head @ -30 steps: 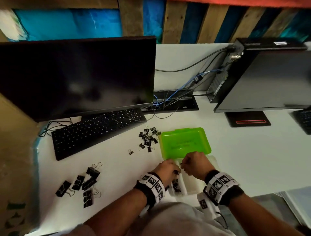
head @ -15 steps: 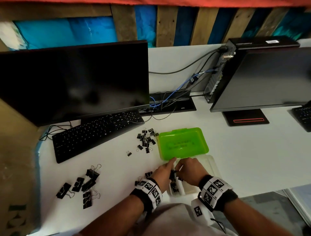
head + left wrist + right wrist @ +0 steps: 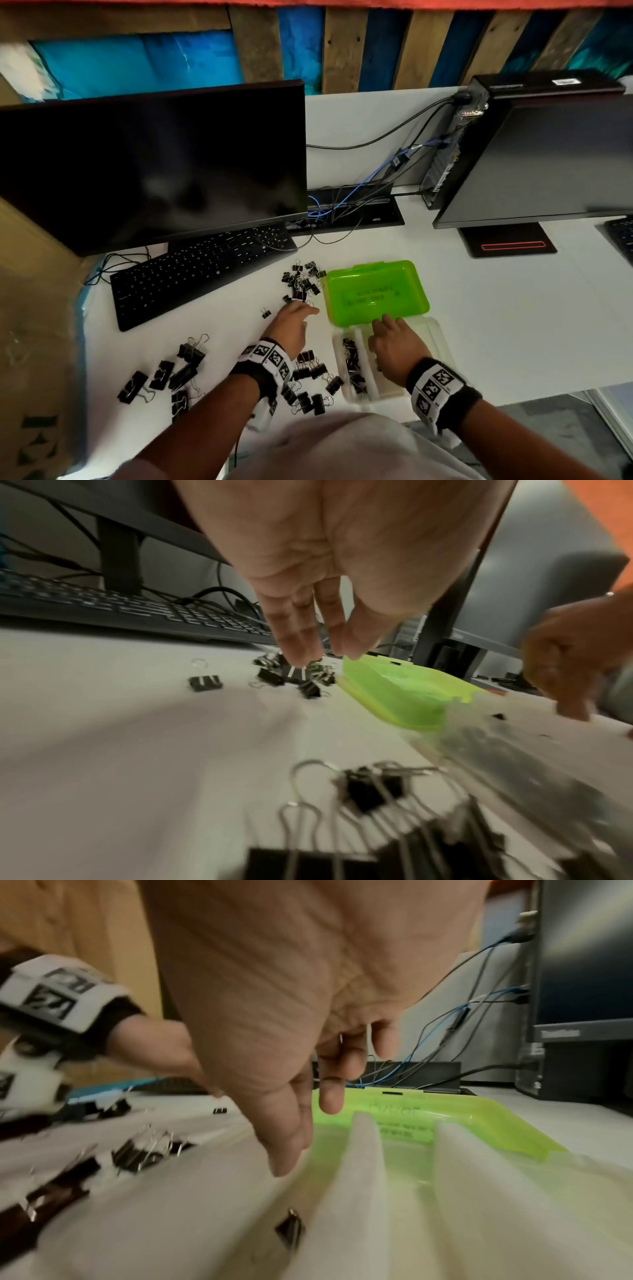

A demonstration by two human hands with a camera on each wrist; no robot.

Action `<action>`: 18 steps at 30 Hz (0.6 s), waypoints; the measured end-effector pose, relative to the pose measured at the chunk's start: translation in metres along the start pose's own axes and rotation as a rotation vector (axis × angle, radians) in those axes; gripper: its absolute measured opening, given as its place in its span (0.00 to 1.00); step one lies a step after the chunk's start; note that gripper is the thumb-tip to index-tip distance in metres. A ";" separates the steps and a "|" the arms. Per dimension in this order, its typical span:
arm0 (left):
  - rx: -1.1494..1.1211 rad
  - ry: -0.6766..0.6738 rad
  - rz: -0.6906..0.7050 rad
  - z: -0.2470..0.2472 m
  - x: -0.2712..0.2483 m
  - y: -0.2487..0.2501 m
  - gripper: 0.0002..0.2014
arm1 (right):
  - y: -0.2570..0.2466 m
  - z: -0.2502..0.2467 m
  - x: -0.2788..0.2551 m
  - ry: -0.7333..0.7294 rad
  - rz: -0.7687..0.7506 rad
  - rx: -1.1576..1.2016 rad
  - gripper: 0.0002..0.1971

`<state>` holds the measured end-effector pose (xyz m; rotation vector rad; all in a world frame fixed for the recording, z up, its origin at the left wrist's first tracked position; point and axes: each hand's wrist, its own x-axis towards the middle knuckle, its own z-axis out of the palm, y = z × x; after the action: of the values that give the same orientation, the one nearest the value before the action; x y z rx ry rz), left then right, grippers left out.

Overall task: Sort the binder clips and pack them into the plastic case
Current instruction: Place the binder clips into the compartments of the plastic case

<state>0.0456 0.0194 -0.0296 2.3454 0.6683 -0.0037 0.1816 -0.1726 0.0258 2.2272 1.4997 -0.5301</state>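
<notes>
The clear plastic case (image 3: 433, 337) lies open on the white desk, its green lid (image 3: 376, 291) folded back. Small black clips (image 3: 352, 365) fill its left compartment. My left hand (image 3: 296, 317) reaches with straight fingers toward a pile of small clips (image 3: 303, 282) left of the lid and holds nothing; in the left wrist view its fingertips (image 3: 301, 653) hover just above that pile (image 3: 294, 674). My right hand (image 3: 390, 337) hangs over the case with loose, empty fingers (image 3: 291, 1145). Medium clips (image 3: 310, 380) lie beside the case and large clips (image 3: 171, 373) farther left.
A black keyboard (image 3: 202, 270) and a dark monitor (image 3: 150, 164) stand behind the clips on the left. A second monitor (image 3: 548, 161) with its base (image 3: 510, 245) sits at the right, with cables (image 3: 346, 205) between them. A single small clip (image 3: 266, 312) lies alone by my left hand.
Both hands were together over the case's left compartment. My left hand has left the case and moved up and left toward the small-clip pile. My right hand stays over the case, fingers now loose.
</notes>
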 end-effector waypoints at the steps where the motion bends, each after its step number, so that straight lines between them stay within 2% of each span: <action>1: 0.016 0.037 -0.018 -0.002 0.003 -0.006 0.23 | -0.002 0.001 -0.001 -0.017 0.006 -0.053 0.07; 2: 0.034 0.083 -0.055 -0.005 0.006 -0.012 0.24 | -0.003 0.002 0.000 0.017 -0.011 -0.103 0.07; 4: 0.089 0.138 -0.200 -0.011 0.009 -0.024 0.26 | -0.008 0.007 0.002 -0.010 -0.110 -0.167 0.12; 7: 0.178 0.126 -0.336 -0.017 0.005 -0.042 0.26 | -0.009 0.015 0.005 -0.025 -0.162 -0.219 0.17; 9: 0.172 0.075 -0.339 -0.016 0.000 -0.053 0.22 | -0.009 0.017 0.005 -0.011 -0.147 -0.178 0.16; 11: 0.132 0.046 -0.325 -0.015 -0.002 -0.061 0.19 | -0.007 0.013 0.006 0.013 -0.086 -0.175 0.09; 13: 0.092 0.038 -0.331 -0.016 -0.002 -0.064 0.19 | -0.002 0.010 0.008 0.080 -0.043 -0.128 0.09; 16: 0.059 0.032 -0.380 -0.019 -0.005 -0.060 0.18 | 0.004 -0.008 0.009 0.261 0.028 -0.048 0.10; 18: -0.075 0.029 -0.352 -0.017 -0.005 -0.050 0.17 | 0.003 -0.023 0.006 0.369 0.022 0.089 0.08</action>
<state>0.0146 0.0589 -0.0464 2.1327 1.0689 -0.0998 0.1887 -0.1571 0.0422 2.5110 1.6499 -0.1859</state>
